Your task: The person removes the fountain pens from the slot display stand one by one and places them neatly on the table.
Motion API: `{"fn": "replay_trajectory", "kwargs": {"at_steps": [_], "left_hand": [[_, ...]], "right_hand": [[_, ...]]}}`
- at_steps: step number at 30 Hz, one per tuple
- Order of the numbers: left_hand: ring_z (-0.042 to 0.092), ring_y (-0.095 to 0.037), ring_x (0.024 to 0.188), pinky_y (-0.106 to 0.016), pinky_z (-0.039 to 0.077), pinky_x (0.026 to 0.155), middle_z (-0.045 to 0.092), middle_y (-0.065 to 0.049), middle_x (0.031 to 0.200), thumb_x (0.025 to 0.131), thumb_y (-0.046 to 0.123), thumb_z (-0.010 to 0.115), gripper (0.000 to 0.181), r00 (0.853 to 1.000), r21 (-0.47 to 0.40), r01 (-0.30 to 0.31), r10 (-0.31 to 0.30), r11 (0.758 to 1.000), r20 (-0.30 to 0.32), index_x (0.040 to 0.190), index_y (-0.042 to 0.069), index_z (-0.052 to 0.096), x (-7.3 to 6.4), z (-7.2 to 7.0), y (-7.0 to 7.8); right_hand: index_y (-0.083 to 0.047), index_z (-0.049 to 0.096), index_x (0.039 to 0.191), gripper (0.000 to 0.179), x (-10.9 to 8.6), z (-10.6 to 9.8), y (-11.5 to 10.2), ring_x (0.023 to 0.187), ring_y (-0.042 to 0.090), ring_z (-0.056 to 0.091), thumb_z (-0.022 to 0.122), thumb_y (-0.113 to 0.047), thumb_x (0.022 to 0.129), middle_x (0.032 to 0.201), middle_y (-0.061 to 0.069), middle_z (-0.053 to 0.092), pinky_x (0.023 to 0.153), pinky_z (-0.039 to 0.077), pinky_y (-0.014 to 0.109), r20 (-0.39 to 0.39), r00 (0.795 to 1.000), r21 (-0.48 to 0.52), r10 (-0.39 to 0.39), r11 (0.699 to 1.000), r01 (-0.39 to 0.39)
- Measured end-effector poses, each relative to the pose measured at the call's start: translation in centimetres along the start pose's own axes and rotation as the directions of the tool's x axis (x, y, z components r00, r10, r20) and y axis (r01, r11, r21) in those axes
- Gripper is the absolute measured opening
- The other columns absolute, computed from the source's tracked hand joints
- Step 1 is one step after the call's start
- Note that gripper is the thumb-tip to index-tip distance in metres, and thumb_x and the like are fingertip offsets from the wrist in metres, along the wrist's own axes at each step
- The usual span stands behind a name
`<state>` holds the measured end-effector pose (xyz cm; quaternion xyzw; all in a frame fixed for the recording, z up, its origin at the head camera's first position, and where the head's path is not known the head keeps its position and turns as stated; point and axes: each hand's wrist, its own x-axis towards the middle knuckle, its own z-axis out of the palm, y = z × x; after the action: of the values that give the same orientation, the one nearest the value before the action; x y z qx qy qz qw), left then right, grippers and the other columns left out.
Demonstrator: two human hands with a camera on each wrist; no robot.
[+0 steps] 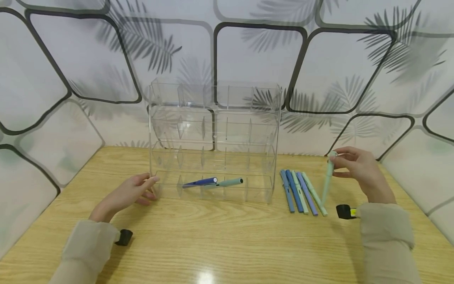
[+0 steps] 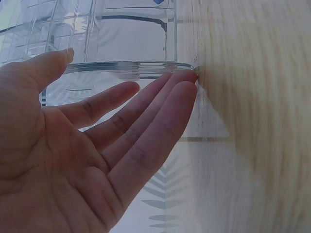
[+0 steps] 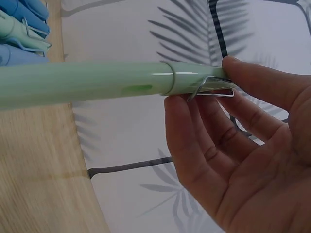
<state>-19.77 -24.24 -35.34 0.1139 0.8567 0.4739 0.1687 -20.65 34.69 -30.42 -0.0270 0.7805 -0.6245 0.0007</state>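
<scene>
My right hand [image 1: 365, 170] pinches a light green pen [image 1: 328, 177] by its capped, clipped end and holds it tilted at the right. In the right wrist view the thumb and fingertips press the cap around the metal clip [image 3: 214, 90]. My left hand [image 1: 125, 192] touches the lower left edge of a clear acrylic rack [image 1: 213, 118], its fingers extended and slightly bent. In the left wrist view those fingertips [image 2: 184, 77] meet the rack's side near the tabletop. A dark blue pen [image 1: 202, 182] and a pale green pen [image 1: 229, 182] lie in the bottom tier.
Several capped pens lie side by side right of the rack: a grey-blue pen [image 1: 287, 191], a blue pen [image 1: 295, 191], a purple pen [image 1: 307, 194] and pale green ones. The rack stands on a wooden table [image 1: 213, 240] before a patterned backdrop [image 1: 259, 59].
</scene>
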Motion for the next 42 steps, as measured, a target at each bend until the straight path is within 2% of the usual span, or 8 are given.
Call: {"fn": "replay_trajectory", "kwargs": {"at_steps": [2,7,14,17,22,27,35,42], "left_hand": [[0.067,-0.038,0.101,-0.044,0.062,0.08,0.059,-0.026,0.113,0.112,0.031,0.037,0.059,1.0,0.002,-0.009,0.009,1.0,-0.002,0.141,-0.021,0.034,0.0,-0.1,0.0],[0.067,-0.037,0.1,-0.043,0.062,0.08,0.06,-0.025,0.111,0.112,0.032,0.038,0.059,1.0,0.008,-0.01,0.01,1.0,-0.002,0.141,-0.02,0.036,0.0,-0.2,0.0],[0.067,-0.037,0.101,-0.043,0.061,0.08,0.06,-0.024,0.11,0.112,0.034,0.039,0.062,1.0,0.002,-0.006,0.006,1.0,0.005,0.142,-0.02,0.034,0.1,-0.1,0.2],[0.067,-0.038,0.101,-0.043,0.061,0.08,0.06,-0.024,0.111,0.112,0.033,0.039,0.061,1.0,-0.001,-0.007,0.007,1.0,0.005,0.142,-0.02,0.034,0.2,-0.1,0.2],[0.066,-0.038,0.103,-0.043,0.061,0.081,0.058,-0.027,0.116,0.112,0.034,0.04,0.064,1.0,0.002,0.0,0.0,1.0,0.007,0.144,-0.02,0.031,0.2,0.0,0.2],[0.066,-0.039,0.104,-0.043,0.061,0.082,0.058,-0.027,0.117,0.112,0.035,0.039,0.063,1.0,0.008,0.0,0.0,1.0,0.009,0.144,-0.02,0.032,0.1,0.0,0.1],[0.066,-0.039,0.105,-0.043,0.061,0.081,0.055,-0.032,0.122,0.112,0.035,0.037,0.068,1.0,0.009,0.012,-0.012,1.0,0.006,0.147,-0.022,0.024,0.1,0.0,0.0],[0.067,-0.036,0.102,-0.044,0.061,0.081,0.059,-0.026,0.114,0.112,0.034,0.039,0.06,1.0,0.004,0.012,-0.012,1.0,-0.004,0.139,-0.019,0.038,0.1,0.1,0.1]], "right_hand": [[-0.022,0.068,0.104,0.013,0.1,0.0,0.2,0.079,0.009,0.069,0.064,-0.01,0.101,0.089,-0.009,0.071,0.067,0.061,0.027,-0.006,1.0,-0.053,0.004,0.999,-0.005],[-0.01,0.062,0.114,0.012,0.2,0.0,0.9,0.077,0.01,0.068,0.062,-0.014,0.103,0.089,-0.013,0.069,0.07,0.062,0.028,-0.025,0.999,-0.172,0.022,0.985,-0.026],[0.014,0.05,0.131,0.041,0.8,0.0,2.0,0.076,0.008,0.065,0.058,-0.018,0.105,0.088,-0.008,0.066,0.072,0.062,0.031,-0.021,0.997,-0.313,0.075,0.947,-0.077],[0.018,0.043,0.137,0.049,1.2,-0.1,2.5,0.076,0.007,0.064,0.056,-0.017,0.106,0.089,-0.005,0.065,0.072,0.062,0.033,-0.014,0.995,-0.35,0.103,0.931,-0.102],[0.022,0.035,0.141,0.052,1.6,-0.2,3.2,0.074,0.008,0.063,0.056,-0.01,0.104,0.09,-0.003,0.065,0.072,0.062,0.034,0.021,0.986,-0.366,0.164,0.919,-0.145],[0.023,0.029,0.142,0.054,1.8,-0.2,3.8,0.077,0.009,0.062,0.056,-0.002,0.102,0.093,0.0,0.065,0.073,0.062,0.034,0.095,0.966,-0.369,0.242,0.909,-0.192],[0.023,0.03,0.14,0.053,1.9,0.1,4.1,0.077,0.01,0.062,0.055,0.0,0.1,0.093,0.004,0.065,0.071,0.062,0.034,0.129,0.958,-0.372,0.256,0.908,-0.193],[0.022,0.031,0.14,0.051,1.9,0.4,4.3,0.077,0.01,0.061,0.054,-0.001,0.1,0.091,0.004,0.063,0.072,0.061,0.035,0.125,0.955,-0.376,0.27,0.904,-0.206]]}}
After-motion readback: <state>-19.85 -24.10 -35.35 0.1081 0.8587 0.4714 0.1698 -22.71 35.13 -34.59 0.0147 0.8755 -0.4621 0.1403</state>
